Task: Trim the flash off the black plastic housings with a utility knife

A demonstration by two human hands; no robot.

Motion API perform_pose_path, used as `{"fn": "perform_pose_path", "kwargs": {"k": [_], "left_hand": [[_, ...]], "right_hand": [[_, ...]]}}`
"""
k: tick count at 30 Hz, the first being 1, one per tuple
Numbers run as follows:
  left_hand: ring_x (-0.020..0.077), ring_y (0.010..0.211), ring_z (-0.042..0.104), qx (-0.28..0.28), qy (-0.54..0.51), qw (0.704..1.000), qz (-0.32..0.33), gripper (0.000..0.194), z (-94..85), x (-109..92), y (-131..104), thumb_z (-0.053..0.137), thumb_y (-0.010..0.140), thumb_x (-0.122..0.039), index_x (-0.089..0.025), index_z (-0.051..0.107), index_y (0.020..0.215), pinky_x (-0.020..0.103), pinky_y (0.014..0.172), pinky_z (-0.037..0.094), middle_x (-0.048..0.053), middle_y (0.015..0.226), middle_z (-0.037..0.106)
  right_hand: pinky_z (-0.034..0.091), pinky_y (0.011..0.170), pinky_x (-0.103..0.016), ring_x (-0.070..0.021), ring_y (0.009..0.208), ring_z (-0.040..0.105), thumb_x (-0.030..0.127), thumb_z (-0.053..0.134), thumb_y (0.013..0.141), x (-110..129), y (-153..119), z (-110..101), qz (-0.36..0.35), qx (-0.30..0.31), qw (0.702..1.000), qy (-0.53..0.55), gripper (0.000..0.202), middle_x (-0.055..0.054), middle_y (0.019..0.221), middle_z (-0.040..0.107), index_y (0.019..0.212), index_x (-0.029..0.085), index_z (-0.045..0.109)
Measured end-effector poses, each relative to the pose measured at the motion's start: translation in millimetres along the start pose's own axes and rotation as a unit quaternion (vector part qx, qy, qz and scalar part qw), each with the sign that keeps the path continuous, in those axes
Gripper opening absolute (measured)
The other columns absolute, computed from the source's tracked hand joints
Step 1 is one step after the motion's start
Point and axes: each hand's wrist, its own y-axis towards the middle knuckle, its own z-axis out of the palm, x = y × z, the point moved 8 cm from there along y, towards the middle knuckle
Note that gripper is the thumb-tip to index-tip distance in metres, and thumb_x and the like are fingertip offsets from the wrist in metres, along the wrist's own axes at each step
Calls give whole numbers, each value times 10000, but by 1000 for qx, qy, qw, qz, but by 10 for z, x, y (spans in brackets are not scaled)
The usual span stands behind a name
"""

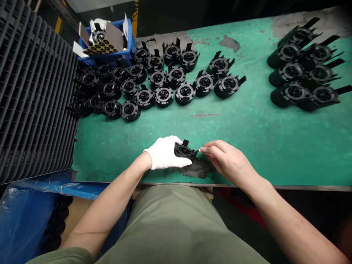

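Observation:
My left hand [165, 154], in a white glove, is closed around a round black plastic part [183, 150] with a tab sticking up. The part is tilted just above the green table [247, 146]. My bare right hand [229, 159] pinches a small pale thing [197, 150] between thumb and fingertips, at the right edge of the part. That thing is too small to name, and the fingers hide most of it. Beyond my hands stand several similar black parts [164, 95], packed together with their ringed faces up.
A blue bin [129, 55] at the back left holds cards and a sheet of round yellow-black stickers [101, 47]. More black parts [293, 91] stand at the right. A stack of dark ribbed trays [35, 91] rises on the left, above a blue plastic-lined box [24, 220].

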Motion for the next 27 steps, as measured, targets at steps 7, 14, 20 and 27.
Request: {"fn": "perform_pose_path", "kwargs": {"k": [7,14,20,27], "left_hand": [[429,1230,763,6,9,1000,-21,819,22,40,-18,893,668,-729,-273,674,1312,479,962,624,86,1255,819],[423,1234,770,4,7,1000,-13,800,42,51,-17,895,680,-727,-268,669,1295,475,949,641,92,1263,816],[417,1223,779,4,4,1000,-11,800,36,42,-17,913,678,-699,-258,669,1300,482,974,642,89,1235,823],[431,1279,751,3,6,1000,-17,843,49,68,-18,901,666,-727,-271,657,1332,523,1031,638,92,1285,808]], "right_hand": [[552,732,-328,-212,911,703,163,596,1102,-49,33,56,24,-28,998,-53,88,-95,1094,759,1157,223,629],[592,808,-329,-208,952,711,128,642,1066,-95,-18,36,10,-24,999,27,187,-91,1107,735,1220,230,613],[603,839,-359,-229,980,710,126,679,1045,-110,-109,71,-3,-10,998,61,202,-104,1128,733,1210,223,614],[578,750,-324,-202,902,695,129,646,1069,-21,-57,78,-6,-20,1000,20,123,-92,1084,750,1148,218,616]]}}
